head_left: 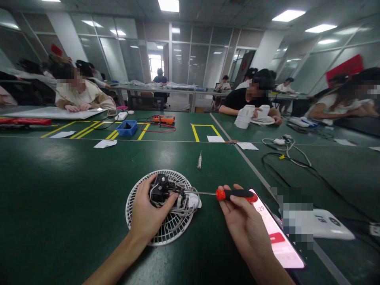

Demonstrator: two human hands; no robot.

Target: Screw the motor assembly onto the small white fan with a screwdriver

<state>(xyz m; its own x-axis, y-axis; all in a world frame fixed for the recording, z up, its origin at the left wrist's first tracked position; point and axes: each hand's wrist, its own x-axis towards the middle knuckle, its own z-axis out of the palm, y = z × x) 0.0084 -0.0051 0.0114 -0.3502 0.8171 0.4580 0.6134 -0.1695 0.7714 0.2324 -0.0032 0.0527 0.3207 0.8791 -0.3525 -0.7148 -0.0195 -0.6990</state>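
A round white fan grille (139, 190) lies flat on the green table (59, 190) in front of me. On it sits a black motor block (160, 189) with white wires and a small white part beside it. My left hand (150, 211) is closed around the motor block, fingers curled over its near side. My right hand (242, 221) grips a screwdriver (234, 194) with a red and black handle. Its thin metal shaft points left and its tip touches the motor block.
A phone (277, 237) with a lit pink screen lies under my right wrist, and a white device (326, 225) sits beside it. A small loose screwdriver (199, 160) lies further back. Cables (285, 152), paper slips, a blue bin (127, 128) and other seated people are beyond.
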